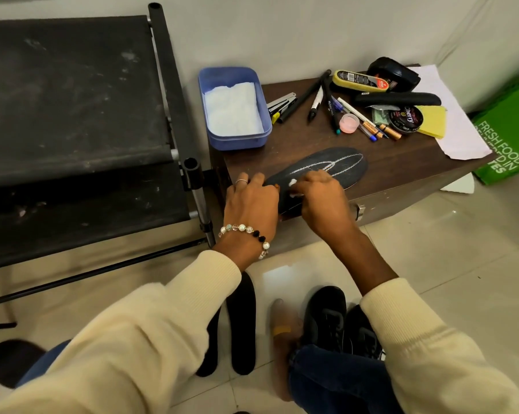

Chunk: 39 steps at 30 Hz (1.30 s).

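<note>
A black insole (339, 164) with white looping lines drawn on it lies on the low brown cabinet (401, 171), near its front edge. My left hand (250, 198), with a ring and a bead bracelet, presses down on the insole's near end. My right hand (321, 194) pinches a small white piece (292, 183), perhaps chalk, against the insole beside the left hand. Both sleeves are cream.
A blue box (234, 106) with white tissue stands at the cabinet's back left. Pens, a stapler (282, 103), a polish tin (406, 119), a yellow cloth and paper crowd the back. Two insoles (242, 321) and black shoes (339, 321) lie on the floor. A black rack (73, 115) stands left.
</note>
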Each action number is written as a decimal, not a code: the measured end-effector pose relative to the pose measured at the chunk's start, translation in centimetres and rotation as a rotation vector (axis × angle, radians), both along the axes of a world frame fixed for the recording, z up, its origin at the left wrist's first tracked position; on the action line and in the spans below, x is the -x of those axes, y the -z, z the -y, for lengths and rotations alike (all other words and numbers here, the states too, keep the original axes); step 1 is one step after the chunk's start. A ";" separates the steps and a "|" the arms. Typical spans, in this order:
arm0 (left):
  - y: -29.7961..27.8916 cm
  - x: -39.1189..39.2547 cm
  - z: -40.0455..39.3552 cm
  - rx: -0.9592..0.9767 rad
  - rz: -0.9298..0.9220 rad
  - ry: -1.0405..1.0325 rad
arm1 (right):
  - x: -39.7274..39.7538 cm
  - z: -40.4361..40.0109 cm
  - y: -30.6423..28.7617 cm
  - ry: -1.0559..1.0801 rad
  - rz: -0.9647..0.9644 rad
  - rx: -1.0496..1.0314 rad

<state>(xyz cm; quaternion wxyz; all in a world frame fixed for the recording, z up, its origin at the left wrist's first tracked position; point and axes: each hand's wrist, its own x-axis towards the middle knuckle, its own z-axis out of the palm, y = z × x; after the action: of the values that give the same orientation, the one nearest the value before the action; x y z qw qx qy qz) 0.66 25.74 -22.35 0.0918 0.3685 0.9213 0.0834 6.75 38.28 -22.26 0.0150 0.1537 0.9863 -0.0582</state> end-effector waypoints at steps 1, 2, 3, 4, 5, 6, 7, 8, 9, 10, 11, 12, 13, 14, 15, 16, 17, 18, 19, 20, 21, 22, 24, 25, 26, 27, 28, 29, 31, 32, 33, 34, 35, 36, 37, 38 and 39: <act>0.0 0.1 0.0 -0.013 0.001 -0.007 | 0.1 0.4 -0.2 -0.072 0.018 0.022; 0.0 0.1 0.0 -0.023 0.007 -0.013 | 0.0 0.5 -0.5 -0.130 0.035 0.044; 0.0 0.2 0.0 -0.026 0.021 -0.013 | -0.1 0.1 -0.7 -0.160 0.046 0.064; -0.1 0.3 0.0 -0.021 0.036 -0.010 | -0.2 -0.5 -0.8 -0.154 0.047 0.076; -0.1 0.4 0.1 -0.011 0.049 -0.005 | -0.4 -1.4 -0.8 -0.113 0.035 0.070; -0.3 0.4 0.1 -0.001 0.059 0.001 | -0.6 -2.1 -0.7 -0.045 0.029 0.052; -0.4 0.4 0.1 0.008 0.069 0.005 | -0.8 -2.8 -0.5 0.034 0.022 0.037; -0.5 0.4 0.1 0.013 0.077 0.007 | -0.8 -3.1 -0.4 0.105 0.012 0.034; -0.6 0.4 0.1 0.017 0.081 0.006 | -0.7 -3.0 -0.2 0.145 0.003 0.036; -0.6 0.4 0.2 0.018 0.081 0.004 | -0.6 -2.7 -0.2 0.144 -0.001 0.031; -0.6 0.4 0.1 0.015 0.078 0.002 | -0.4 -2.1 -0.1 0.107 0.003 0.024; -0.6 0.3 0.1 0.010 0.073 0.001 | -0.2 -1.6 -0.2 0.049 0.011 0.022; -0.6 0.3 0.1 0.003 0.067 -0.001 | -0.1 -1.1 -0.4 -0.017 0.027 0.027; -0.5 0.3 0.1 -0.004 0.063 -0.004 | -0.1 -0.8 -0.6 -0.079 0.045 0.035; -0.5 0.4 0.1 -0.009 0.066 -0.008 | -0.2 -0.8 -0.9 -0.127 0.058 0.043; -0.4 0.4 0.1 -0.010 0.074 -0.008 | -0.2 -1.1 -1.0 -0.149 0.065 0.054; -0.4 0.4 0.1 -0.008 0.080 -0.004 | -0.3 -1.5 -1.1 -0.138 0.058 0.061; -0.5 0.5 0.2 -0.003 0.084 0.001 | -0.3 -1.9 -0.9 -0.095 0.047 0.056; -0.5 0.5 0.2 0.004 0.086 0.005 | -0.3 -2.1 -0.7 -0.025 0.036 0.041; -0.5 0.6 0.2 0.008 0.089 0.008 | -0.3 -2.0 -0.6 0.049 0.027 0.025; -0.5 0.6 0.2 0.009 0.090 0.008 | -0.2 -1.7 -0.5 0.090 0.024 0.005; -0.4 0.6 0.2 0.006 0.086 0.007 | -0.1 -1.2 -0.5 0.083 0.026 -0.015; -0.3 0.6 0.2 -0.014 0.071 0.001 | 0.0 0.0 -0.8 -0.046 0.063 -0.003; -0.2 0.7 0.2 -0.026 0.068 0.000 | 0.0 0.3 -1.0 -0.127 0.084 0.023; -0.2 0.8 0.2 -0.033 0.074 0.000 | -0.1 0.4 -1.3 -0.188 0.100 0.048; -0.2 0.8 0.2 -0.029 0.086 0.002 | -0.2 0.3 -1.4 -0.215 0.108 0.059; -0.3 0.9 0.2 -0.016 0.098 0.004 | -0.2 -0.2 -1.4 -0.204 0.107 0.052; -0.4 0.9 0.2 0.004 0.102 0.010 | -0.1 -1.0 -1.3 -0.157 0.097 0.034; -0.6 1.0 0.1 0.042 0.100 0.025 | 0.1 -2.3 -0.9 0.004 0.063 0.012; -0.6 1.0 0.1 0.052 0.103 0.029 | 0.2 -2.6 -0.8 0.078 0.040 0.012; -0.6 1.0 0.2 0.056 0.105 0.032 | 0.3 -2.5 -0.7 0.107 0.027 0.010; -0.6 1.0 0.2 0.052 0.100 0.033 | 0.4 -2.1 -0.7 0.080 0.035 0.007; -0.6 1.0 0.3 0.043 0.094 0.031 | 0.4 -1.6 -0.8 0.010 0.064 0.010; -0.5 1.0 0.3 0.032 0.090 0.028 | 0.3 -1.2 -1.1 -0.081 0.094 0.020; -0.5 1.1 0.3 0.023 0.092 0.023 | 0.0 -0.9 -1.4 -0.163 0.113 0.044; -0.5 1.1 0.3 0.019 0.097 0.020 | -0.2 -0.8 -1.8 -0.219 0.117 0.072; -0.6 1.1 0.3 0.022 0.104 0.021 | -0.3 -1.0 -2.0 -0.241 0.101 0.099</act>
<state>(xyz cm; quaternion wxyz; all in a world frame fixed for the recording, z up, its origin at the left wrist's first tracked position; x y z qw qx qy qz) -0.47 25.48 -21.80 0.1446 0.3723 0.9122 0.0915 7.07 39.26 -20.29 0.0789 0.0358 0.9915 -0.0966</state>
